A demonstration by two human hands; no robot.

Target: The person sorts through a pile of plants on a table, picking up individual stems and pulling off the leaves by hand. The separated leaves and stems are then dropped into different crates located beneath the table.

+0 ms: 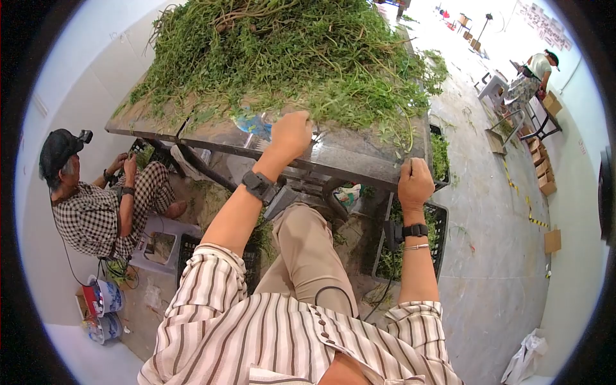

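Observation:
A large heap of leafy green stems [276,58] covers most of the dark table [375,165] in front of me. My left hand [292,136] is closed above the table's front edge, beside a blue-and-white plastic wrapper [252,124]. What its fingers hold, if anything, is hidden. At the table's front right corner, my right hand [416,183] is closed too, knuckles up, close to some loose stems [404,136]. I cannot make out anything between its fingers.
Black crates of greens [437,237] stand below the table's right side. At left a co-worker [96,199] sits on a plastic stool [157,247] near two blue-and-white buckets [106,297]. Far right, another person [538,74] bends by cardboard boxes [544,168].

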